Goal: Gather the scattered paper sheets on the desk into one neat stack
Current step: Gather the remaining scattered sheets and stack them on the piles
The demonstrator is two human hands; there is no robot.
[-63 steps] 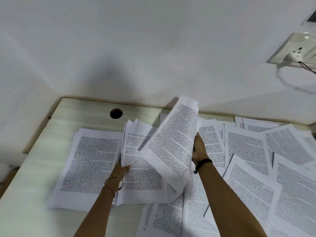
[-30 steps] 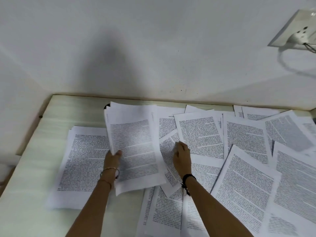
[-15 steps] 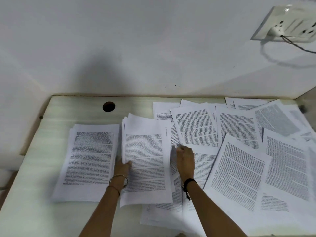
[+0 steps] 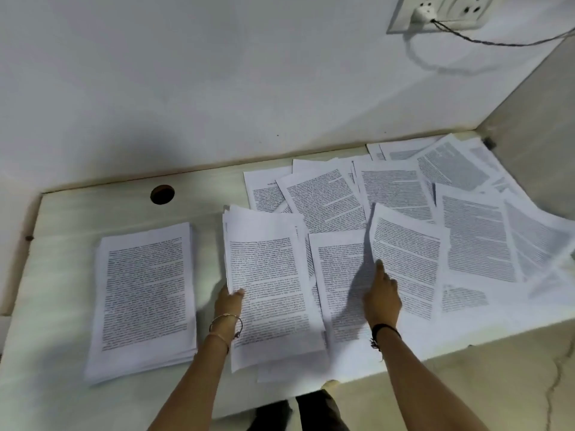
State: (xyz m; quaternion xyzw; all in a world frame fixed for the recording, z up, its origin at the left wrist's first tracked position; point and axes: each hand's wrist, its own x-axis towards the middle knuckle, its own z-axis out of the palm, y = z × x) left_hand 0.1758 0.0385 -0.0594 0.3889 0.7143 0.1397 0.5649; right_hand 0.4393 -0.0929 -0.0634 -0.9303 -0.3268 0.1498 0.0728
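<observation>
The bundle of sheets [image 4: 267, 284] lies at the tabletop [image 4: 77, 213] centre. The left hand [image 4: 228, 301] grasps its left edge, thumb on top. A squared stack [image 4: 144, 293] lies flat at 9 o'clock of the bundle, apart from it. At 3 o'clock, the right hand [image 4: 381, 298] touches the raised left edge of a single sheet [image 4: 407, 256], index finger extended; grip cannot be determined. Loose sheets [image 4: 473, 237] overlap from 12 to 3 o'clock. A cable hole [image 4: 162, 194] sits at 11 o'clock.
</observation>
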